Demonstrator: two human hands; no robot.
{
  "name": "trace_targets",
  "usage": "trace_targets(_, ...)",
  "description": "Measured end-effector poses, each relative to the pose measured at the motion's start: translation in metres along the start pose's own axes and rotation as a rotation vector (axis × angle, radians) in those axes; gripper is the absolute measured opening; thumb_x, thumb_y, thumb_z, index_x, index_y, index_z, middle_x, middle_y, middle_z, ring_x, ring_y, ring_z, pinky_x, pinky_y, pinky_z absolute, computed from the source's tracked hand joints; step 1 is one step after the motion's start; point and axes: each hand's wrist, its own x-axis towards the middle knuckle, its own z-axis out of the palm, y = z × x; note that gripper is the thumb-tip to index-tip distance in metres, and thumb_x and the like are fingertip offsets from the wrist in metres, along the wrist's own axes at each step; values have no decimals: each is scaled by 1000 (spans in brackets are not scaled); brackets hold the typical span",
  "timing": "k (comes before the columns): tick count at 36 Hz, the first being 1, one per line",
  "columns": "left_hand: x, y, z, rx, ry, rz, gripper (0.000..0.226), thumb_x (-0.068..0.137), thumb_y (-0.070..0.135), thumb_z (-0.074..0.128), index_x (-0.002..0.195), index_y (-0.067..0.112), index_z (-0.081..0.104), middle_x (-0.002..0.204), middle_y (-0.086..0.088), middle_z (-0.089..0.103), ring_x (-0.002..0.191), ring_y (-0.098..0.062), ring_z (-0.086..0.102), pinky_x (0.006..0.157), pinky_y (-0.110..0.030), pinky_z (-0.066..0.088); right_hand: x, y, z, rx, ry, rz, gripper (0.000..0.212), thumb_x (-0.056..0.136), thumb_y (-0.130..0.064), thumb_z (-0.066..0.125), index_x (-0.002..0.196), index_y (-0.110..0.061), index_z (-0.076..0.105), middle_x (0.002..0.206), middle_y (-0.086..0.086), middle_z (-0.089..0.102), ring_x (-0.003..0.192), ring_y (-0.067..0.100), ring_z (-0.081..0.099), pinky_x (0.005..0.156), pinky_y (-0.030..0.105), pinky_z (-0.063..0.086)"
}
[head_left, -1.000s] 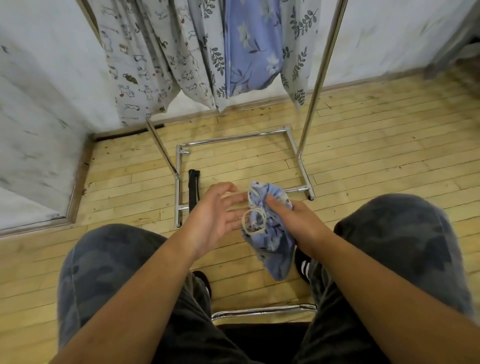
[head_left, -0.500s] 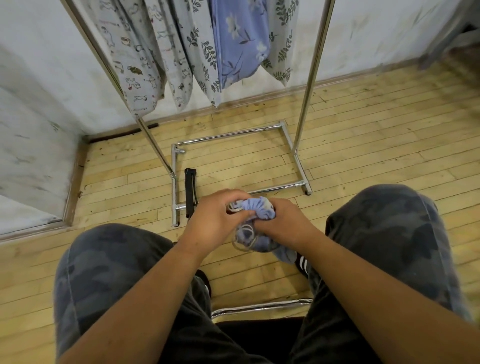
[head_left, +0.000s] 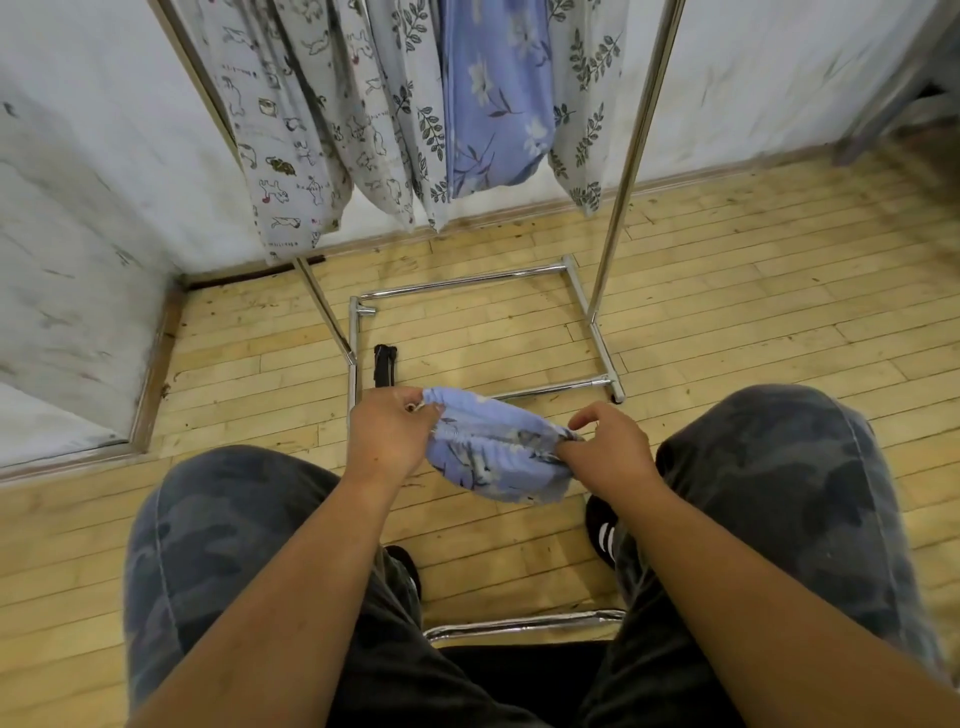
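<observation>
I sit with both hands out in front of my knees. Between them hangs a small blue flowered drawstring bag (head_left: 493, 452), stretched sideways with its gathered mouth on top. My left hand (head_left: 387, 434) pinches the left end of the mouth, where a pale cord end shows at the fingertips. My right hand (head_left: 605, 449) grips the right end of the gathered edge; its upper fingers are lifted off the cloth.
A chrome clothes rack (head_left: 589, 322) stands ahead on the wooden floor, hung with several printed cloth bags (head_left: 374, 104) and one blue flowered cloth (head_left: 493, 93). A black object (head_left: 383, 364) lies by the rack's left foot. A chrome chair bar (head_left: 524, 623) shows between my legs.
The bag was bunched small between both hands half a second ago; now my hands have drawn apart and it is stretched wide. The view has tilted down a little.
</observation>
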Motion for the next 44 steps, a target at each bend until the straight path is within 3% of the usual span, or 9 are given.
trace_targets(4, -3, 4, 1, 57, -131, 81, 16, 98, 19, 66, 112, 18, 74, 100, 5, 72, 81, -9, 62, 70, -24, 47, 1, 5, 1, 145, 18, 92, 9, 91, -24, 69, 98, -20, 66, 93, 7, 71, 82, 25, 68, 64, 34, 57)
trace_targets(6, -7, 7, 0, 31, -225, 150, 27, 100, 18, 62, 118, 38, 61, 82, 7, 62, 59, -3, 52, 57, -17, 40, 1, 7, 0, 257, -16, 119, 8, 88, -26, 68, 88, -18, 69, 87, 8, 73, 89, 30, 71, 80, 48, 63)
trace_targets(9, -12, 10, 2, 8, -310, 229, 27, 103, 17, 57, 113, 41, 51, 84, -14, 62, 53, -30, 45, 52, -27, 36, 3, 9, -2, 363, -77, 116, 24, 76, -28, 65, 84, -6, 69, 81, 13, 71, 81, 29, 68, 85, 64, 58)
trace_targets(13, -18, 14, 3, -22, -369, 281, 24, 104, 16, 57, 112, 37, 50, 115, 19, 60, 78, -40, 62, 64, -28, 41, -2, 4, -4, 407, -106, 110, 25, 75, -24, 66, 92, -8, 75, 97, 24, 74, 97, 41, 72, 89, 62, 57)
trace_targets(19, -19, 18, 2, -74, -402, 261, 23, 107, 5, 48, 96, 16, 66, 86, 20, 67, 37, -1, 41, 42, -8, 32, -4, 5, -3, 238, -62, 19, 19, 93, -15, 58, 77, -14, 67, 76, 11, 69, 76, 30, 65, 69, 40, 54)
trace_targets(22, -19, 14, 3, -1, -442, 240, 26, 107, 11, 51, 110, 18, 75, 111, 21, 70, 66, 19, 59, 61, -4, 46, -5, 6, -3, 164, -60, -46, 22, 95, -11, 58, 76, -21, 65, 73, 0, 65, 71, 18, 57, 61, 29, 44)
trace_targets(26, -15, 2, 6, 140, -429, 245, 24, 98, 27, 66, 121, 35, 71, 127, 13, 64, 113, -4, 60, 90, -17, 45, -5, 5, -4, 144, -55, -67, 14, 94, -10, 65, 91, -23, 70, 85, -6, 70, 77, 7, 62, 61, 20, 45)
trace_targets(34, -8, -8, 10, 268, -294, 233, 35, 99, 11, 64, 133, 17, 68, 136, -3, 63, 119, -21, 61, 87, -11, 39, -1, 4, -10, 30, -4, -59, 11, 94, -12, 69, 95, -22, 67, 72, -6, 55, 56, 8, 49, 39, 13, 34)
trace_targets(44, -9, -3, 7, 170, -301, 244, 40, 100, 17, 65, 139, 22, 65, 141, 4, 60, 127, -15, 57, 96, -13, 38, -2, 0, -16, 338, 25, -114, 12, 87, -28, 77, 91, -25, 66, 71, 2, 51, 64, 19, 50, 62, 39, 50)
